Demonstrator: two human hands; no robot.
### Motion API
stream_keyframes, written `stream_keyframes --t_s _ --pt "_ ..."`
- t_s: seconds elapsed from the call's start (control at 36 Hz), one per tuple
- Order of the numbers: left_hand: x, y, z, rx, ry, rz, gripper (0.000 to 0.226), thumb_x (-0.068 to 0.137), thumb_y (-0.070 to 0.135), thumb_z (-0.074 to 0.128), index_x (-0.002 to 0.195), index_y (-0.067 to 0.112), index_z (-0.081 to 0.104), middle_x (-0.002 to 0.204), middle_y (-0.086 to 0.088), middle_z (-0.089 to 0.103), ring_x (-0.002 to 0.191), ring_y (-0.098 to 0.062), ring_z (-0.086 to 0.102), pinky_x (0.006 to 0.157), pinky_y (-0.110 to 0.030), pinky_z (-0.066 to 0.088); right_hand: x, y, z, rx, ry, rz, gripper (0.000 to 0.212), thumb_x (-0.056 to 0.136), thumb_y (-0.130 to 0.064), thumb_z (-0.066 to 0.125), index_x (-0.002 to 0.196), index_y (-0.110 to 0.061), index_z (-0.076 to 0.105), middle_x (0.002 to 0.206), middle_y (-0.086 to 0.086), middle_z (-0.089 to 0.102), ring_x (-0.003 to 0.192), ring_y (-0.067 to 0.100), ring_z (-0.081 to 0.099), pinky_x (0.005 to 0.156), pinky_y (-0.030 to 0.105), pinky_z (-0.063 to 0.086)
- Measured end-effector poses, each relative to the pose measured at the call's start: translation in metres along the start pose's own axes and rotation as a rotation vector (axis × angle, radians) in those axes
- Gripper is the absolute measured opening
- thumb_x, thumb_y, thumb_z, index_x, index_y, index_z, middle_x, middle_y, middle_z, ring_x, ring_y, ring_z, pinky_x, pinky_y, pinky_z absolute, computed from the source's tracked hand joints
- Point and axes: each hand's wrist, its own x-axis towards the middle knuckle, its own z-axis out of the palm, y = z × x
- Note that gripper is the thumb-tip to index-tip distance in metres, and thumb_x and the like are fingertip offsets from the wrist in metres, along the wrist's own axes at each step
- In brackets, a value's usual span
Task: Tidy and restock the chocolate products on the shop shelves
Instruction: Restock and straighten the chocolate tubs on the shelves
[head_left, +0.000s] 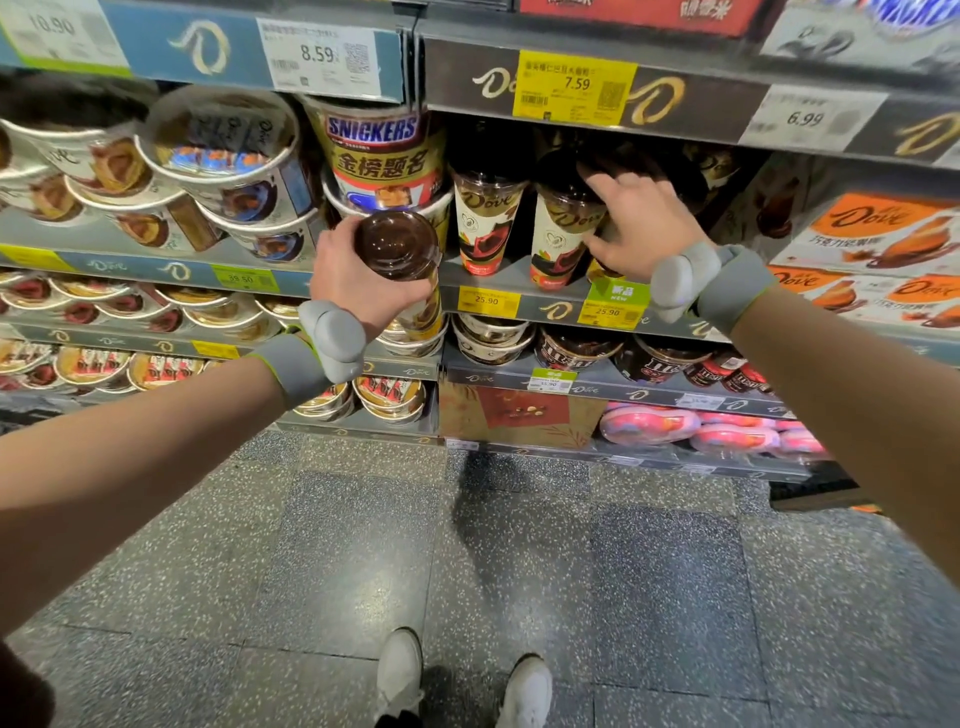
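Left hand (358, 280) gripped a brown-lidded Dove cup (402, 260) before the shelf (524, 306); right hand (636, 228), fingers spread, rested on a shelved Dove cup (563, 234) beside another (485, 223).

We wear grey wristbands edged in green, each carrying a rounded grey pod (332, 338), with pale shoes (400, 670) below.
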Motion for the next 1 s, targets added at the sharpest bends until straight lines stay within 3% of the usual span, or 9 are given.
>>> stream_keyframes --t_s 0.17,0.36,0.58,0.67,1.0 --pt "-0.005 0.005 0.006 0.015 0.001 0.003 0.088 0.044 0.054 0.072 0.124 0.021 0.054 0.121 -0.003 0.055 0.109 -0.017 0.052 0.089 -0.023 0.040 -0.009 0.012 -0.006 -0.003 0.038 0.029 0.066 0.084 -0.026 0.063 0.141 -0.008 0.034 0.119 0.024 0.053 0.112 0.042 0.049 0.097 0.047 0.035" --pt "-0.006 0.002 0.010 0.022 0.016 0.001 0.089 0.044 0.054 0.074 0.125 0.023 0.054 0.119 -0.003 0.056 0.106 -0.018 0.055 0.095 -0.034 0.047 -0.009 0.033 -0.002 -0.007 -0.011 0.260 0.046 0.090 -0.034 0.060 0.114 0.003 0.048 0.111 0.027 0.057 0.107 0.043 0.053 0.094 0.049 0.037" --pt "-0.011 -0.001 0.019 0.016 0.012 -0.016 0.093 0.039 0.059 0.072 0.124 0.023 0.055 0.116 0.001 0.059 0.104 -0.015 0.058 0.092 -0.035 0.051 -0.009 0.042 0.002 0.232 0.034 0.369 0.050 0.093 -0.038 0.056 0.122 0.002 0.049 0.118 0.026 0.057 0.112 0.044 0.052 0.096 0.050 0.041" --pt "-0.012 0.002 0.022 0.015 0.006 -0.017 0.091 0.043 0.053 0.076 0.126 0.022 0.053 0.120 -0.002 0.056 0.107 -0.015 0.055 0.093 -0.028 0.046 -0.008 0.045 -0.001 0.349 0.053 0.350 0.051 0.091 -0.034 0.060 0.131 -0.006 0.045 0.120 0.024 0.058 0.111 0.041 0.054 0.091 0.044 0.045" --pt "-0.010 0.015 0.026 0.007 0.014 -0.016 0.092 0.039 0.057 0.076 0.122 0.025 0.055 0.117 0.001 0.058 0.104 -0.016 0.059 0.092 -0.037 0.052 -0.015 0.061 -0.006 0.387 -0.048 0.317 0.044 0.086 -0.026 0.068 0.119 -0.002 0.051 0.117 0.020 0.061 0.108 0.038 0.057 0.089 0.043 0.048"
